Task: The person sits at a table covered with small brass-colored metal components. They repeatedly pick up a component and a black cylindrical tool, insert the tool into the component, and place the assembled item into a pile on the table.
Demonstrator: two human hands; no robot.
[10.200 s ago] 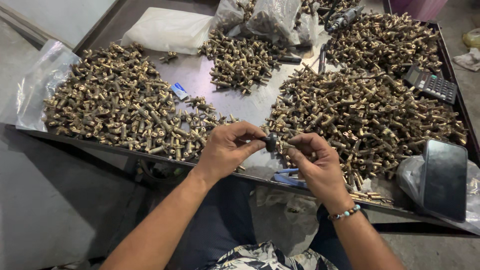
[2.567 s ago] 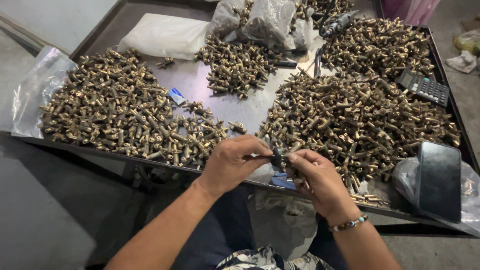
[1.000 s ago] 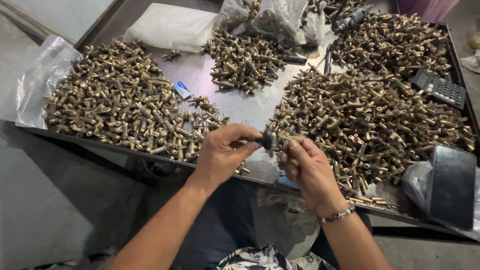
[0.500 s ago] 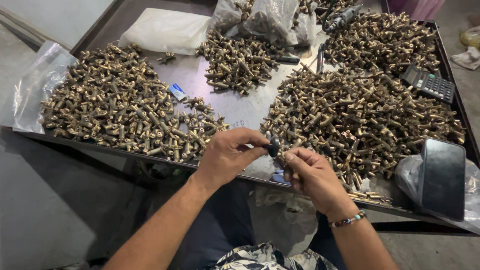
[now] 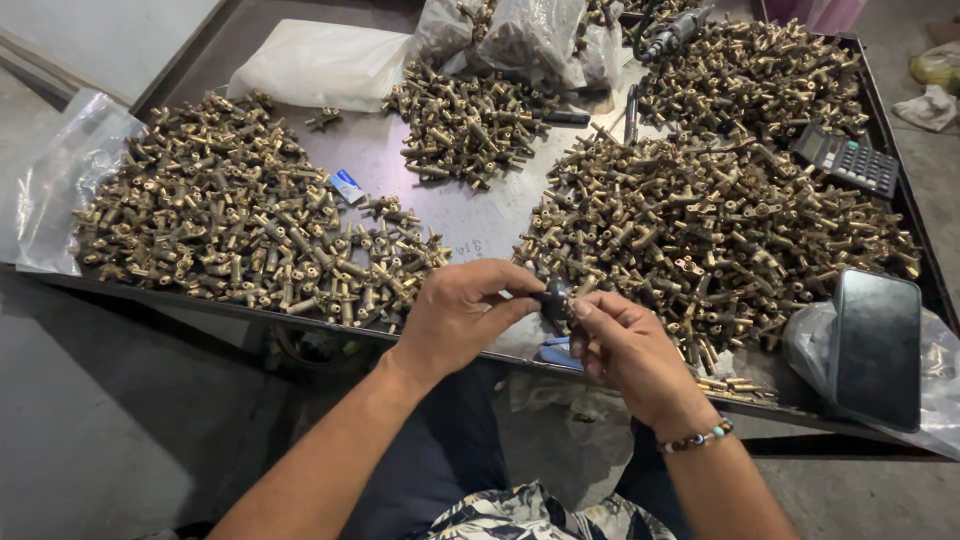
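A large dark metal worktable with a low raised rim [image 5: 150, 290] is seen from above, filling most of the view. Its bare surface is dull brown-grey and reflects a soft sheen near the middle, where faint scribbled marks can be made out. The table's front edge is supported over a shadowed space. A grey concrete floor [image 5: 110, 420] is spread below and to the left, smooth and stained in places. At the upper left, a pale grey flat panel [image 5: 110, 40] is laid along the table's side. More concrete floor [image 5: 925, 150] is visible at the right edge. The scene is lit evenly by diffuse light, without hard shadows.
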